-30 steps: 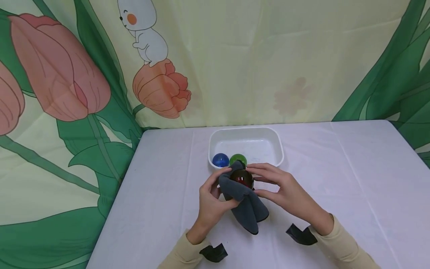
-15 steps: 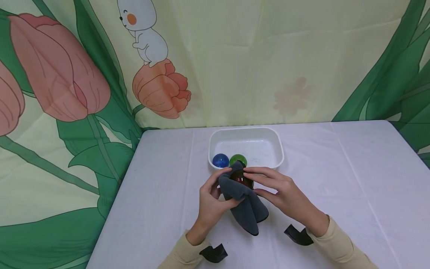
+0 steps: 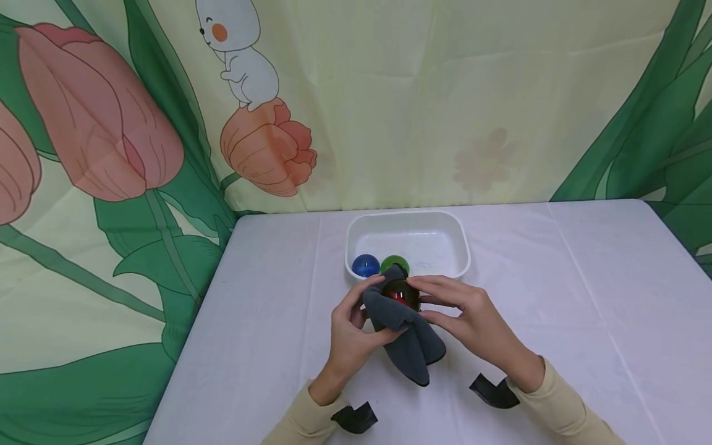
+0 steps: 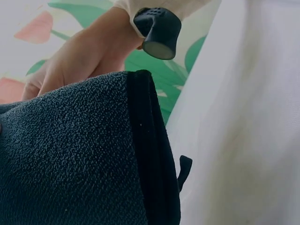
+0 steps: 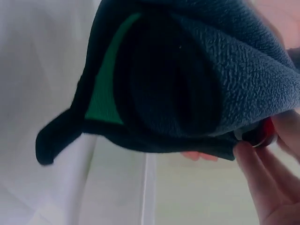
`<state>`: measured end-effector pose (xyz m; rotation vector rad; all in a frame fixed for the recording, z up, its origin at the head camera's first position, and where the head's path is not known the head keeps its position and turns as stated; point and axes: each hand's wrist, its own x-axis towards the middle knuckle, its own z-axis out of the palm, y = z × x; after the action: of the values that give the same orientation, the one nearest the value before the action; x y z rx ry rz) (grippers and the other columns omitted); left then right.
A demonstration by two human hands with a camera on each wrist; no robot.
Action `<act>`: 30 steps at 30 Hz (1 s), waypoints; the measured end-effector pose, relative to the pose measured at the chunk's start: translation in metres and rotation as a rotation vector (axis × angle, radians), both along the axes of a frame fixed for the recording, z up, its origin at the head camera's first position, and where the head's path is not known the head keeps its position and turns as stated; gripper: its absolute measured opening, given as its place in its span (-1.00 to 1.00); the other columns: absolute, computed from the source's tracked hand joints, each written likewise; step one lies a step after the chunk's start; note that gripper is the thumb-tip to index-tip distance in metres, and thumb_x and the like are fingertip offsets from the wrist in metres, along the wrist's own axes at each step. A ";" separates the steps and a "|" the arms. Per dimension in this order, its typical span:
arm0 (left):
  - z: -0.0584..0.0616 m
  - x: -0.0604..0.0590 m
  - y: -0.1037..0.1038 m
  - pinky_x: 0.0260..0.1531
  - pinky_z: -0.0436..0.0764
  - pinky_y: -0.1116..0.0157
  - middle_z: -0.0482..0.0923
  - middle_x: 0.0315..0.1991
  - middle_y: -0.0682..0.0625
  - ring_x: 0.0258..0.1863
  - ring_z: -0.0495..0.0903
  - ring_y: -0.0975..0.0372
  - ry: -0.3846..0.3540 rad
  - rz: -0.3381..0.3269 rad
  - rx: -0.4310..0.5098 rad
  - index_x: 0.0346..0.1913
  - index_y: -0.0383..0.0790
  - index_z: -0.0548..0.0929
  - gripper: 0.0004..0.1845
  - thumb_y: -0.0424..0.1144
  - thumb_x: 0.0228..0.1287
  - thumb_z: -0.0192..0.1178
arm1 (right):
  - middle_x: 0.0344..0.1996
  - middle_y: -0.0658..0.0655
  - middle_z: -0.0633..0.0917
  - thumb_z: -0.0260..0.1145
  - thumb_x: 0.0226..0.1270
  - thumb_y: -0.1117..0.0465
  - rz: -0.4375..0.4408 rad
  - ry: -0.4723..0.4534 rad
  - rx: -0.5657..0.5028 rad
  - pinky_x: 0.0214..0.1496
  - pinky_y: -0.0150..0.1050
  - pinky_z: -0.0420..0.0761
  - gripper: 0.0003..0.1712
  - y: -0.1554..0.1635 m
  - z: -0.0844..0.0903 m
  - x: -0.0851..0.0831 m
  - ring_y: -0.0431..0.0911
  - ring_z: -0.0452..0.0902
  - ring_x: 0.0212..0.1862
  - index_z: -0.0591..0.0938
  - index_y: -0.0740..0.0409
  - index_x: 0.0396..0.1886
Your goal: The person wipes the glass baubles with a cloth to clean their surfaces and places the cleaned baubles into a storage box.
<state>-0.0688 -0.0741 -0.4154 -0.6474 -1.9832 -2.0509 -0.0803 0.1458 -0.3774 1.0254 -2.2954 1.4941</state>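
My left hand [image 3: 356, 337] grips a dark blue-grey terry cloth [image 3: 414, 353] wrapped around the left and lower side of a dark red, glossy ball [image 3: 402, 292]. From the right, my right hand [image 3: 467, 312] holds the ball, fingertips at its upper right and thumb at its lower right. The cloth's loose end hangs down toward me. In the left wrist view, the cloth [image 4: 70, 150] with its black border hides most of the fingers. The right wrist view shows the ball [image 5: 266, 132] peeking out beneath the cloth, fingertips against it.
Just beyond my hands stands a white tray [image 3: 436, 244]. A clear blue ball [image 3: 365, 265] and a green ball [image 3: 395, 262] lie at its near left side. White cloth covers the table [image 3: 267, 309]; a printed curtain [image 3: 389, 111] hangs behind its far edge.
My right fingers slid left over the ball, then back to its right edge, showing more of it again. The left hand and cloth stay nearly still.
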 end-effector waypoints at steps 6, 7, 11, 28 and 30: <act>0.002 0.001 0.001 0.16 0.58 0.21 0.48 0.25 -0.26 0.18 0.54 0.14 -0.018 -0.003 -0.004 0.28 -0.34 0.48 -0.29 -0.47 -0.01 0.49 | 0.12 0.23 0.67 0.44 0.09 0.53 -0.013 -0.192 -0.049 -0.07 -0.22 0.72 -0.37 0.001 0.000 0.001 -0.21 0.68 0.03 0.60 0.24 0.22; 0.002 0.002 0.001 0.14 0.59 0.22 0.48 0.25 -0.27 0.18 0.54 0.14 -0.017 -0.001 -0.006 0.27 -0.35 0.48 -0.29 -0.49 -0.02 0.47 | 0.11 0.23 0.67 0.44 0.10 0.51 -0.017 -0.214 -0.048 -0.07 -0.23 0.72 -0.38 0.001 0.000 0.001 -0.20 0.68 0.03 0.60 0.24 0.22; 0.002 0.003 0.001 0.14 0.59 0.22 0.48 0.24 -0.28 0.18 0.54 0.15 -0.013 0.016 0.001 0.26 -0.38 0.49 -0.29 -0.58 -0.07 0.42 | 0.11 0.18 0.68 0.49 0.07 0.48 -0.041 -0.211 -0.009 -0.03 -0.28 0.70 -0.36 0.002 0.001 0.001 -0.15 0.70 0.01 0.62 0.18 0.22; 0.003 0.002 0.003 0.14 0.59 0.20 0.48 0.21 -0.32 0.15 0.55 0.18 -0.017 0.006 0.028 0.25 -0.41 0.48 -0.31 -0.59 -0.05 0.40 | 0.23 0.16 0.59 0.04 0.48 -0.10 0.018 0.258 0.193 0.20 -0.46 0.51 -0.47 0.006 0.001 0.000 0.03 0.55 0.22 0.65 0.08 0.21; 0.003 0.003 0.003 0.14 0.59 0.21 0.48 0.21 -0.32 0.15 0.55 0.19 -0.018 0.004 0.025 0.26 -0.40 0.48 -0.31 -0.58 -0.04 0.41 | 0.22 0.17 0.60 0.06 0.47 -0.08 0.014 0.270 0.187 0.19 -0.46 0.52 -0.47 0.006 0.000 0.000 0.05 0.57 0.20 0.64 0.11 0.21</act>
<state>-0.0661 -0.0714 -0.4120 -0.6213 -1.9633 -2.0833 -0.0801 0.1515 -0.3770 1.2115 -2.2658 1.0832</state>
